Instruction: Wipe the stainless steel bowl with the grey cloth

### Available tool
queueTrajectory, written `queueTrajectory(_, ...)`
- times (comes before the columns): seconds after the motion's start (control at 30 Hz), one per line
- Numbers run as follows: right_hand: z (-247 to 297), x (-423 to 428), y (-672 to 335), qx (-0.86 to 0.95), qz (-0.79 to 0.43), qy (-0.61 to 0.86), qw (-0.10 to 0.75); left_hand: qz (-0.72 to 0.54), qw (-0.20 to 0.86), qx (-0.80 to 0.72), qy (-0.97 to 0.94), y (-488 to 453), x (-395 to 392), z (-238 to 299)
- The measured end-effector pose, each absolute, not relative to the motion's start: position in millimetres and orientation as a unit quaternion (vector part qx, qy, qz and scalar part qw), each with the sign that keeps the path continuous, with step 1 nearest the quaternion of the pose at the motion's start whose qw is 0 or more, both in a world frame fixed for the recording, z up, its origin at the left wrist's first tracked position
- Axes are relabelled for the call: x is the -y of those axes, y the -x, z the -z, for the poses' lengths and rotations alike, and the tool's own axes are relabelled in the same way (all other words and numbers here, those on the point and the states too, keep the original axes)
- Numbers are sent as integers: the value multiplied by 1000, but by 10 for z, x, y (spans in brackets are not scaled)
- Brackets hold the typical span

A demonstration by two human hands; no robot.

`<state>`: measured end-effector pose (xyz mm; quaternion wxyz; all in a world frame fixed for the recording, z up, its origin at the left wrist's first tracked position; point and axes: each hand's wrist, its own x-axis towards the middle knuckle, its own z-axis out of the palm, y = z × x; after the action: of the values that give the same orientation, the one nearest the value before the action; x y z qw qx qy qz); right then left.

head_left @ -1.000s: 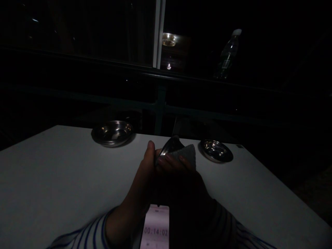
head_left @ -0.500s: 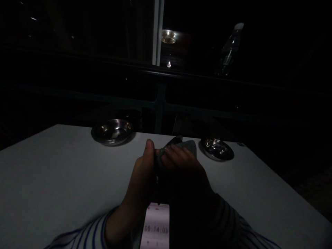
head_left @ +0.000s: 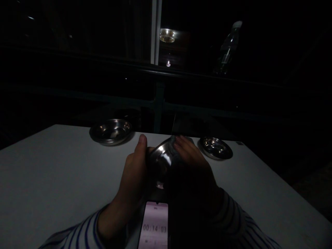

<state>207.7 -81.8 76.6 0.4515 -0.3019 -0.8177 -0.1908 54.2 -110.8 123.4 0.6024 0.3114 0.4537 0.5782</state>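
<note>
Here my left hand (head_left: 132, 169) grips a small steel bowl (head_left: 162, 160) by its near rim, thumb up, tilting it over the white table (head_left: 52, 180). My right hand (head_left: 193, 162) lies on the bowl's far side, fingers bent against it; it is too dark to tell whether they clasp anything. A phone (head_left: 155, 226) showing a timer lies by my wrists. Stacked steel bowls (head_left: 111, 130) sit beyond on the left, and a single steel dish (head_left: 216, 148) on the right.
</note>
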Motion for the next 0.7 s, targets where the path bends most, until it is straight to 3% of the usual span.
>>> queueTrajectory(0.1,-797,802,-2130,813,166,295,474,-593,579,-440,-345,-530,1111,-1257)
queueTrajectory(0.43,-803,811,-2213,771,54,297,560,-652,649,-302,-250,-439,1042,-1337)
queueTrajectory(0.7,-675,822,-2161,757,33,341,556,-685,645,-274,-201,-431,1001,-1398)
